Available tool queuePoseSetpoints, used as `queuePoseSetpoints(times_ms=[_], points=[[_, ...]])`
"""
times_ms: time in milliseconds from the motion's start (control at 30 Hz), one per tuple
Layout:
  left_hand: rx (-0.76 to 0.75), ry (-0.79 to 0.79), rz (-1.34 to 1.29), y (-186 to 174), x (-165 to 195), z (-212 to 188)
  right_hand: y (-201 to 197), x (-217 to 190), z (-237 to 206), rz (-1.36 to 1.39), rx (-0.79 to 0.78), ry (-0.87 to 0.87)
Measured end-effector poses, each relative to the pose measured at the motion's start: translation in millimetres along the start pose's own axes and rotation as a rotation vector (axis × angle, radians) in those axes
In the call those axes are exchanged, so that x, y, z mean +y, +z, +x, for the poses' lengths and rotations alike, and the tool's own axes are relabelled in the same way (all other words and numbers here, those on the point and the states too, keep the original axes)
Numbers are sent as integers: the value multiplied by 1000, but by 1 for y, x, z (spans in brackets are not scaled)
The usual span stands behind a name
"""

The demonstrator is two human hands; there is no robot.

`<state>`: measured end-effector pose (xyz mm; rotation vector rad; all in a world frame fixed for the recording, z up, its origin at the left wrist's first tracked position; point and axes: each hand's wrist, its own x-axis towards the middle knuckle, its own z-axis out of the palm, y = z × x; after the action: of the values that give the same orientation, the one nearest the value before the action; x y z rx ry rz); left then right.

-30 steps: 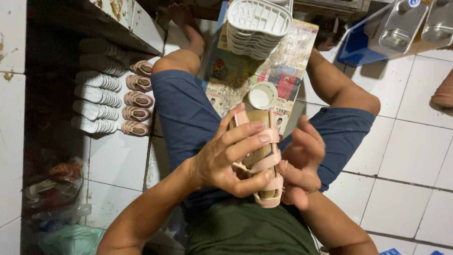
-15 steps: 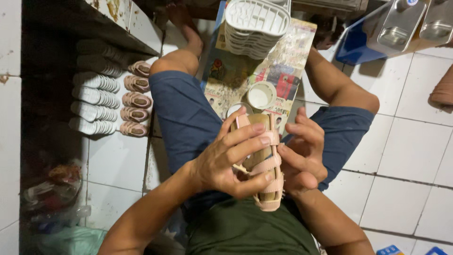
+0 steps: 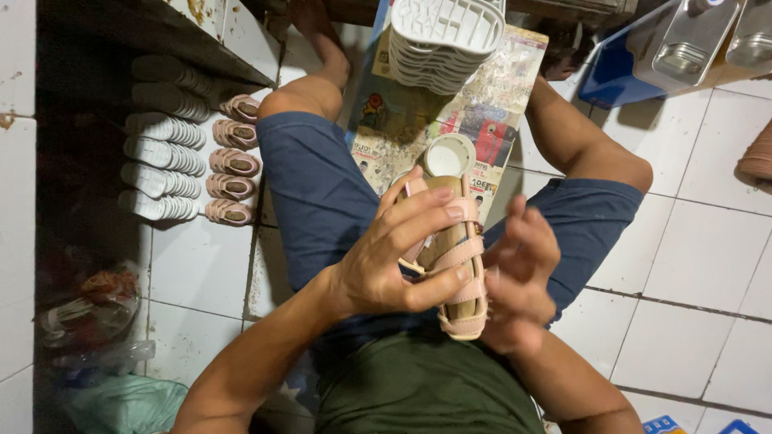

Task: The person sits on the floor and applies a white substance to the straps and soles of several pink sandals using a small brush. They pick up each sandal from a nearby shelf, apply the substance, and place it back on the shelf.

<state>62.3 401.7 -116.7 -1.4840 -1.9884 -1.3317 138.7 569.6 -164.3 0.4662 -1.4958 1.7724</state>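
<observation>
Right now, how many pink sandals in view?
5: one pink sandal gripped in the left hand, the right hand beside it, and four in a column on the floor tiles beside the white soles. More may be hidden under the shelf.

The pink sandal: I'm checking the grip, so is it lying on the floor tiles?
No, the left hand holds the pink sandal up over the lap.

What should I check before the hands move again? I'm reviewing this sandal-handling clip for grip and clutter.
1. Left hand wraps the pink sandal: ok.
2. Right hand touches the sandal's side: ok, though contact is partly hidden.
3. Straps fastened: cannot tell.
4. White cup on the printed sheet stands upright, apart from the sandal: ok.
5. Stack of white soles stays clear of both hands: ok.
</observation>
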Motion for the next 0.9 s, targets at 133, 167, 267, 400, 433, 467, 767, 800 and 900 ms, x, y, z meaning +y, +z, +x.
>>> queuePoseSetpoints(times_ms=[133,167,267,400,433,467,767,800,900], points=[[30,-56,-19,4,0,2,-5,4,1,-81,-105,15],[39,-67,-22,5,-1,2,-6,5,3,-107,-118,-87],[11,-127,-110,5,-5,2,-10,8,6,-267,47,-139],[47,-154,-98,9,-7,3,-17,6,12,-475,-108,-117],[47,-159,-93,10,-7,3,-19,5,14,-571,-91,-162],[45,-174,-91,11,-7,3,-19,5,14,-666,-74,-196],[37,-196,-115,14,-5,4,-20,10,18,-553,26,-121],[43,-204,-113,15,-4,5,-19,11,18,-457,-21,-94],[55,-221,-113,16,-4,5,-15,9,18,-255,-100,-81]])
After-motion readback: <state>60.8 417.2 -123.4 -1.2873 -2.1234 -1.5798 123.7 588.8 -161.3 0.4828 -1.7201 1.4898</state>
